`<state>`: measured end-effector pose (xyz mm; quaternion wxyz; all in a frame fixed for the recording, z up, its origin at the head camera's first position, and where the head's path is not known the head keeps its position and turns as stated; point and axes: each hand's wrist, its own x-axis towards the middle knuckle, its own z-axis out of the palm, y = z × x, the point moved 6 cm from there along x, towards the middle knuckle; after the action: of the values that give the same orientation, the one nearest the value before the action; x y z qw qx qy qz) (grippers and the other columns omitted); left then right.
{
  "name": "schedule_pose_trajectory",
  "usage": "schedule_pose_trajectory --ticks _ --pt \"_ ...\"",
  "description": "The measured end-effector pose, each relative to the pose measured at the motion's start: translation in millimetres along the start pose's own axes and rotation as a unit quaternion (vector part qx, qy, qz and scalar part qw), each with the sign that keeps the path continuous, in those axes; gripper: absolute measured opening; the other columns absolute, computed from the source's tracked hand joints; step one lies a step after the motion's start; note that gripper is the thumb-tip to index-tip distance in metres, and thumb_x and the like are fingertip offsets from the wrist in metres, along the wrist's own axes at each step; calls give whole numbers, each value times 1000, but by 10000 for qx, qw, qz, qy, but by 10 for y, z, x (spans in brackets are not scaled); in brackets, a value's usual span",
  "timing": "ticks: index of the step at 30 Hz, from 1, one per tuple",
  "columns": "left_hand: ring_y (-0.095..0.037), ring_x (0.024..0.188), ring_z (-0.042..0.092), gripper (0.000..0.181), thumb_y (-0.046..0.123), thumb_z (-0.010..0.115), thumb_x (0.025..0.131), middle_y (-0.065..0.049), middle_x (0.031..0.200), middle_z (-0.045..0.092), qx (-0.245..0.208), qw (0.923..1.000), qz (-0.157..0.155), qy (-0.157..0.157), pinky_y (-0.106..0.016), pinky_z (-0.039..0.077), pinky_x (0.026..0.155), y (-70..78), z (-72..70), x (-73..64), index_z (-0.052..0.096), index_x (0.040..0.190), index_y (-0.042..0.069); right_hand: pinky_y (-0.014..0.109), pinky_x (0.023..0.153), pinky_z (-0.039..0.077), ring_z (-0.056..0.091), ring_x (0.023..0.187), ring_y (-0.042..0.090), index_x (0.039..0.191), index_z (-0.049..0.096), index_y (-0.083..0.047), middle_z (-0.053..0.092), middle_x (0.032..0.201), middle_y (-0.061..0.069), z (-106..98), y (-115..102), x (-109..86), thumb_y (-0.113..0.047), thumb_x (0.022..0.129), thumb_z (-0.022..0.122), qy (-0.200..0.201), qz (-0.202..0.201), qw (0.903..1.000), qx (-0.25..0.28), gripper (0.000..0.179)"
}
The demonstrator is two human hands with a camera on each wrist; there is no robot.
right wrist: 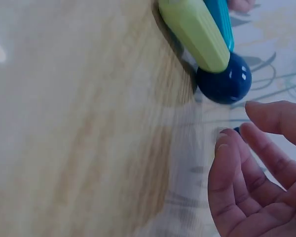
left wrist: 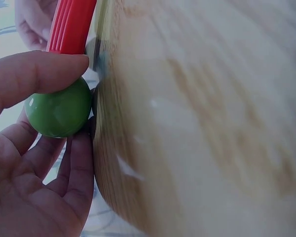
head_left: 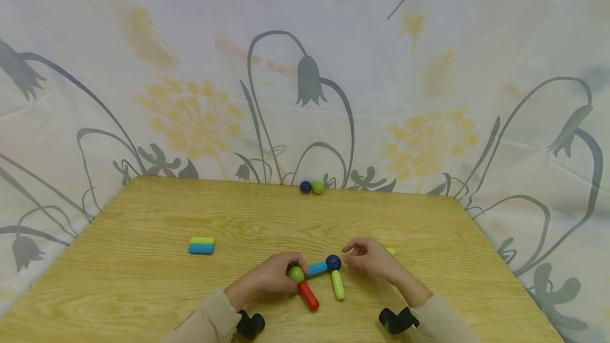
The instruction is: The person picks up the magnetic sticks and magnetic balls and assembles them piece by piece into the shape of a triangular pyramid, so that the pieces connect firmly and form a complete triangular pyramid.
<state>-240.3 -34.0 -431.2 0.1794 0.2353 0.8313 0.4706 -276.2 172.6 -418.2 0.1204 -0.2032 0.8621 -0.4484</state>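
Green and glossy, the near ball (head_left: 296, 275) is held between the thumb and fingers of the left hand (head_left: 275, 273), low over the wooden table (head_left: 143, 279), a red stick (head_left: 308, 296) meeting it and pointing toward the person. Just beyond the fingertips lies a blue stick (head_left: 318, 269) (whether its hidden end meets that ball, I cannot tell), and its other end touches a navy ball (head_left: 333, 263), from which a lime stick (head_left: 338, 286) also runs toward the person. Beside the navy ball, apart from it, the right hand (head_left: 370, 259) is released, its fingers loosely bent around nothing. Well off to the left, a yellow bar (head_left: 202, 241) and a light-blue bar (head_left: 201, 249) lie side by side.
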Motion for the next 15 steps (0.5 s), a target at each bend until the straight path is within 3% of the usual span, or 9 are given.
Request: schedule_pose_trajectory --ticks 9,15 --pt "-16 76 46 30 -7 70 71 2 91 54 -55 10000 -12 -56 -28 40 65 -1 -13 -1 61 92 11 30 58 46 54 67 16 105 62 4 57 81 4 -95 -31 349 -6 85 65 284 -139 9983 -494 22" --pt "-16 77 47 30 -7 71 71 2 91 54 -170 9997 -123 -131 -29 40 67 -26 -20 -4 61 93 11 30 59 45 53 68 17 106 61 4 57 82 4 -82 -72 557 -5 87 63 293 -248 9979 -519 21"
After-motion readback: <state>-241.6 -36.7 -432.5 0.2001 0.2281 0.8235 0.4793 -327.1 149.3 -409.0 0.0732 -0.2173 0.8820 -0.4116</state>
